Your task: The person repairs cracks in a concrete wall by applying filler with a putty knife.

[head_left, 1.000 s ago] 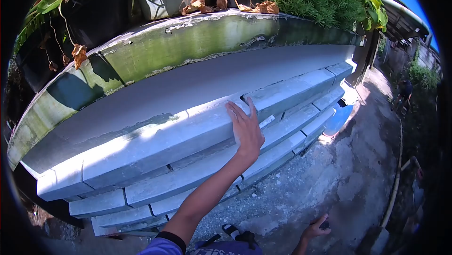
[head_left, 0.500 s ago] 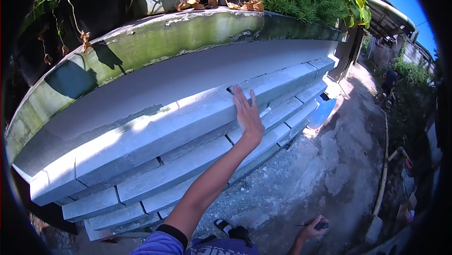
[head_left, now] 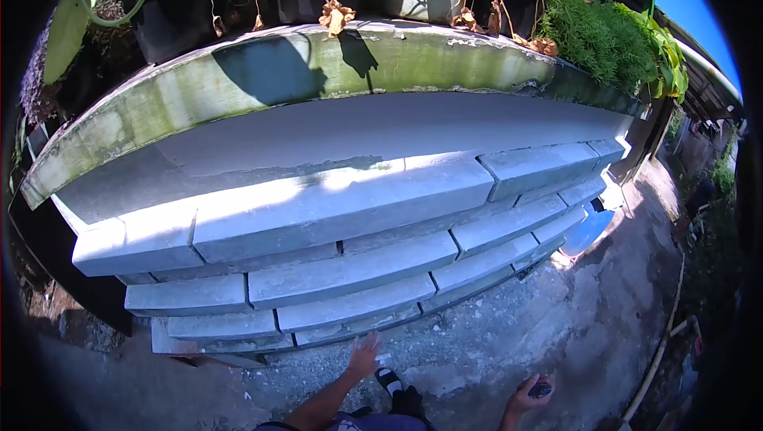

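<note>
My left hand (head_left: 364,354) hangs low in front of the stepped wall, fingers spread, touching nothing. Behind it rise several courses of pale grey rectangular blocks (head_left: 350,208), with dark gaps between their ends. At lower right my right hand (head_left: 520,399) is closed around a small dark oval object (head_left: 540,390), whose kind I cannot make out. That hand is away from the blocks, above the ground.
A mossy green ledge (head_left: 381,65) with potted plants overhangs the blocks. A blue drum (head_left: 586,234) stands past the wall's right end. Rough concrete ground (head_left: 509,335) runs alongside, with a long pole (head_left: 660,351) at right. My sandalled foot (head_left: 389,381) is below. Another person (head_left: 701,195) is far right.
My left hand has come off the top course of blocks and dropped down toward my body. The view has shifted left. My right hand still holds the dark object.
</note>
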Available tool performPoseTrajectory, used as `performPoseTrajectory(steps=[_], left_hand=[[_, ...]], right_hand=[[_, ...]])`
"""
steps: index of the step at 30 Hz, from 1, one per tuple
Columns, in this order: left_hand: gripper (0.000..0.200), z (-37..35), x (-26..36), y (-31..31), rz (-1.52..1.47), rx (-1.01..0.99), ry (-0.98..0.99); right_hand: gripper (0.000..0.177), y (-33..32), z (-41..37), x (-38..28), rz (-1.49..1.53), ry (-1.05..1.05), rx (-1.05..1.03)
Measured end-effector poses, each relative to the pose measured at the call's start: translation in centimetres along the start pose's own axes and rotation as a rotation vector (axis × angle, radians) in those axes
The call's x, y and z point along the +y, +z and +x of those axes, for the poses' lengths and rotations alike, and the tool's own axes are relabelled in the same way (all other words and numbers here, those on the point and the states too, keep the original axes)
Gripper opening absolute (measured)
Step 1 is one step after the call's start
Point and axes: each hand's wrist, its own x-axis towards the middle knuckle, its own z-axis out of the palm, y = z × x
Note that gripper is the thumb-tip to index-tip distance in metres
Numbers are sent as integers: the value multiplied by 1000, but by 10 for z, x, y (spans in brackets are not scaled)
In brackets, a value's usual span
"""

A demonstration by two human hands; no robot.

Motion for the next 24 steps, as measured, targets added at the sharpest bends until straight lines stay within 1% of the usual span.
performPoseTrajectory(steps=[1, 2, 4, 5, 7, 9, 10, 12, 13, 15, 16, 19, 20, 22, 24], left_hand=[[89, -42, -22, 10, -77, -90, -197], [89, -84, -52, 37, -82, -72, -329], [91, -168, -92, 56, -237, -64, -704], [93, -213, -107, 61, -305, -53, -878], [94, -304, -130, 65, -454, -22, -1100], [96, -378, -120, 45, -456, -55, -1254], [94, -408, -112, 40, -509, -23, -1327], [91, -454, -99, 37, -616, 46, -1462], [90, -471, -90, 35, -667, 82, -1519], [88, -486, -80, 34, -718, 147, -1593], [87, -491, -77, 35, -740, 184, -1613], [84, -491, -76, 39, -780, 277, -1628], [83, -487, -79, 41, -791, 304, -1619], [81, -471, -93, 37, -789, 341, -1567], [79, -454, -108, 32, -776, 363, -1502]], right_hand=[[15, 4, -5, 1, 0, -48, -26], [15, 6, -11, 4, 5, -26, -110], [14, 14, -20, 6, 17, 9, -279], [14, 23, -24, 4, 24, -91, -313], [14, 38, -32, -13, 44, -284, -377], [15, 49, -44, -47, 110, -187, -507], [16, 53, -51, -59, 138, -140, -569], [19, 62, -73, -57, 241, -1, -678], [20, 66, -82, -62, 290, 71, -729], [17, 78, -93, -85, 363, -12, -831], [19, 84, -97, -99, 396, -52, -879], [15, 109, -129, -114, 420, 119, -829], [14, 108, -137, -125, 419, 288, -843], [13, 109, -147, -170, 413, 622, -818], [14, 108, -150, -179, 541, 738, -979]])
